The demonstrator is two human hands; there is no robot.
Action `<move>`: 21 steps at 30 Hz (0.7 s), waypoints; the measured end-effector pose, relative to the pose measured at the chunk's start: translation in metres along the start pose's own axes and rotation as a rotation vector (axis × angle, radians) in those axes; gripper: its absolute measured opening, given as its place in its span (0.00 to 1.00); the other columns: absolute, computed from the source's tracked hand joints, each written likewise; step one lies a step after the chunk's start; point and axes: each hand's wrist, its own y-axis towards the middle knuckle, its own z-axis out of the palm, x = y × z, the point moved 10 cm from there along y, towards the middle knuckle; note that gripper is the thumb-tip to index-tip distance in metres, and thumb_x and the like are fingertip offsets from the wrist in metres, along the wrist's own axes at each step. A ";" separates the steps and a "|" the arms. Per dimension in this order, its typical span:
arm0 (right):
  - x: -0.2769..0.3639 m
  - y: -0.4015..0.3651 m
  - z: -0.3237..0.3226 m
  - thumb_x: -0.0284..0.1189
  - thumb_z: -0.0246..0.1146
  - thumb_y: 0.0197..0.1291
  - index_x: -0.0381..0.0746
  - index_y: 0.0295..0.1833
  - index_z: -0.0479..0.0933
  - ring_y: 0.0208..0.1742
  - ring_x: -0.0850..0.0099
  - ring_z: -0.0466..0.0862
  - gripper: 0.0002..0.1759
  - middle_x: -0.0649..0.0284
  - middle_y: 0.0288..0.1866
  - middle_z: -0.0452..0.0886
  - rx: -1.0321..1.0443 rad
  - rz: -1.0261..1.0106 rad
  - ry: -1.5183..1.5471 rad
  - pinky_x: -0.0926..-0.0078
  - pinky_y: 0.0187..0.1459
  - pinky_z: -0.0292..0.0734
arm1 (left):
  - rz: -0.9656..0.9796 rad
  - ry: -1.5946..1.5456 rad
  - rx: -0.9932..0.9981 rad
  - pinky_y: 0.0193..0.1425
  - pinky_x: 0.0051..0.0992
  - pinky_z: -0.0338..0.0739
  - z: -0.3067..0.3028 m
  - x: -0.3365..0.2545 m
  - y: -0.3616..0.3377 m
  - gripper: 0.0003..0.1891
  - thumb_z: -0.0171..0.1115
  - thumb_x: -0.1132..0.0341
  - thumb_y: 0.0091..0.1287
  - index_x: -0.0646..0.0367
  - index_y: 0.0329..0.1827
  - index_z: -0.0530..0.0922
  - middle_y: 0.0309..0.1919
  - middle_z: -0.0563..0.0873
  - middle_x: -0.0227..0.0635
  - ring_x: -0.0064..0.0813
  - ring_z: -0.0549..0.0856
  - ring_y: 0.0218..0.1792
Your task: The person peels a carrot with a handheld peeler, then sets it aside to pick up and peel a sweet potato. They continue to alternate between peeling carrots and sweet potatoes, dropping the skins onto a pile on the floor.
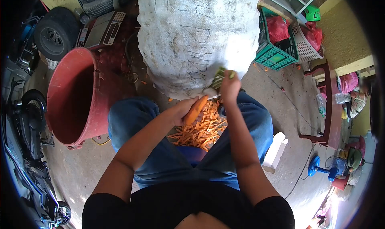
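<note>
My left hand [185, 111] is closed around a bright orange carrot [195, 110], which slants up to the right over the space between my knees. In my closed right hand [230, 87] is a cutting tool with a green, patterned handle [217, 78]. Its pale end lies close to the carrot's upper tip; motion blurs the tool, and I cannot tell its exact kind. Below both hands, a heap of orange carrot strips [203, 127] fills a blue container [191, 154] between my legs.
A large white woven sack [196, 36] with handwriting stands right ahead. To the left is a big red tub [95, 104], with tyres [55, 34] behind it. A green crate [276, 54] sits at the right, and a white box [275, 153] lies beside my right knee.
</note>
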 end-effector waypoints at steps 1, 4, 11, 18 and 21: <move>-0.028 0.018 -0.007 0.32 0.54 0.56 0.30 0.31 0.72 0.21 0.63 0.75 0.13 0.51 0.21 0.75 -0.053 0.034 -0.027 0.69 0.26 0.68 | -0.015 0.119 0.040 0.18 0.17 0.61 0.003 0.002 -0.002 0.24 0.32 0.47 0.66 0.60 0.33 0.68 0.18 0.66 0.27 0.18 0.66 0.18; -0.039 0.027 -0.019 0.33 0.53 0.56 0.28 0.31 0.72 0.22 0.64 0.76 0.16 0.50 0.22 0.75 -0.100 0.134 0.031 0.70 0.25 0.69 | -0.017 0.142 0.223 0.19 0.18 0.65 0.012 0.003 -0.001 0.24 0.33 0.47 0.65 0.60 0.33 0.68 0.18 0.67 0.28 0.20 0.68 0.18; 0.049 -0.038 0.019 0.34 0.53 0.57 0.31 0.34 0.72 0.20 0.66 0.74 0.14 0.53 0.20 0.74 0.239 -0.006 0.291 0.72 0.25 0.68 | 0.246 -0.042 0.185 0.25 0.25 0.76 -0.003 -0.029 0.010 0.18 0.38 0.53 0.66 0.59 0.33 0.69 0.20 0.73 0.32 0.24 0.77 0.23; 0.069 -0.060 0.026 0.32 0.54 0.57 0.32 0.36 0.71 0.19 0.71 0.72 0.12 0.56 0.18 0.73 0.262 -0.162 0.186 0.74 0.25 0.67 | 0.200 -0.134 0.087 0.29 0.27 0.78 -0.035 -0.017 0.031 0.16 0.39 0.59 0.65 0.62 0.40 0.71 0.30 0.79 0.38 0.27 0.81 0.27; 0.067 -0.056 0.023 0.32 0.54 0.57 0.32 0.35 0.71 0.19 0.69 0.73 0.12 0.55 0.19 0.73 0.248 -0.156 0.117 0.73 0.25 0.67 | 0.199 -0.132 0.010 0.24 0.24 0.77 -0.027 -0.018 0.024 0.15 0.38 0.60 0.65 0.60 0.42 0.70 0.28 0.79 0.36 0.25 0.80 0.25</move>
